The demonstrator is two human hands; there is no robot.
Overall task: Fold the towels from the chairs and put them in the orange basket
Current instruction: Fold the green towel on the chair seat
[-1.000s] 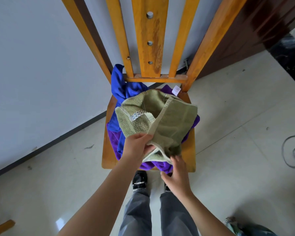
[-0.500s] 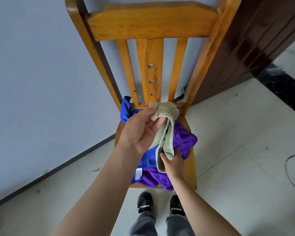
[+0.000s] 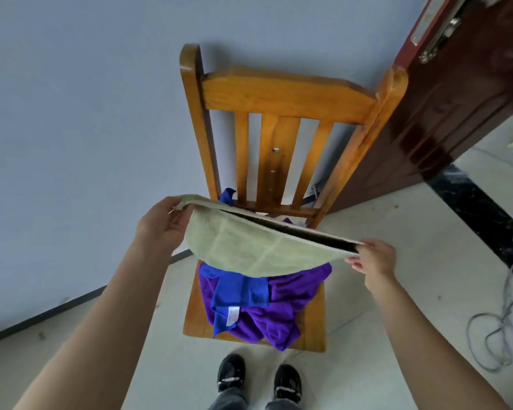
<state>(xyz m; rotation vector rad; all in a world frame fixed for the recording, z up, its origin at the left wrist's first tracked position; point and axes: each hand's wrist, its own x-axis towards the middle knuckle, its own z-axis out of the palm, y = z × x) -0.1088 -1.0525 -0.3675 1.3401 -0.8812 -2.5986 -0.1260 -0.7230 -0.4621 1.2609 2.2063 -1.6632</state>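
A pale green towel point(image 3: 258, 247) hangs stretched in the air above the wooden chair point(image 3: 282, 93). My left hand point(image 3: 163, 226) pinches its left top corner and my right hand point(image 3: 373, 257) pinches its right top corner, so its lower edge sags in a curve. Under it, on the seat, lie a blue towel point(image 3: 237, 290) with a white label and a purple towel point(image 3: 285, 309), both crumpled. The orange basket is not in view.
The chair stands against a grey-blue wall point(image 3: 71, 113). A dark brown door point(image 3: 444, 108) is at the right behind it. A grey cable point(image 3: 504, 321) lies looped on the tiled floor at the right. My black shoes point(image 3: 258, 377) are just in front of the seat.
The green towel was bunched between both hands over the seat. Now my hands have moved apart and up, spreading it wide. The view has tilted up, showing the whole chair back.
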